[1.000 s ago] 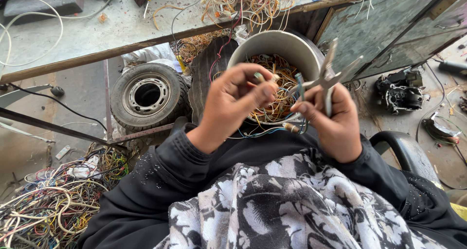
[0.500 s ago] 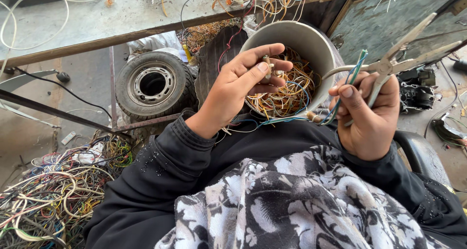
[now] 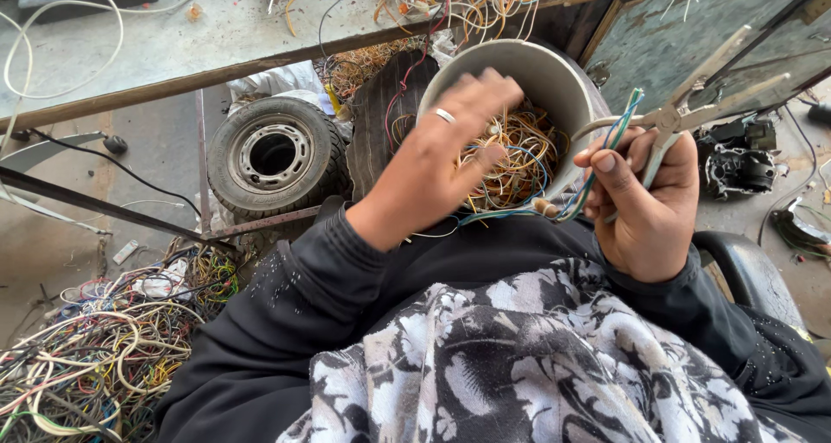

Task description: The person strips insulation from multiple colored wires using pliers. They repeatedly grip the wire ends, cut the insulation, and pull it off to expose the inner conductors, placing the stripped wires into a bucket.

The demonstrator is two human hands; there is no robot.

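Observation:
My left hand, a ring on one finger, reaches over the rim of a grey metal bucket full of tangled orange and yellow wires; its fingers are spread above the wires, holding nothing I can see. My right hand is closed on metal pliers whose handles point up and to the right. The same hand also pinches a short bundle of blue, green and white wires that trails down toward my lap.
A small tyre on a metal rim lies left of the bucket. A heap of coloured wires covers the floor at lower left. A workbench with loose wires runs along the top. An engine part sits at right.
My left hand dropped from beside the right hand into the bucket, fingers opening. My right hand moved right with the pliers and wire bundle.

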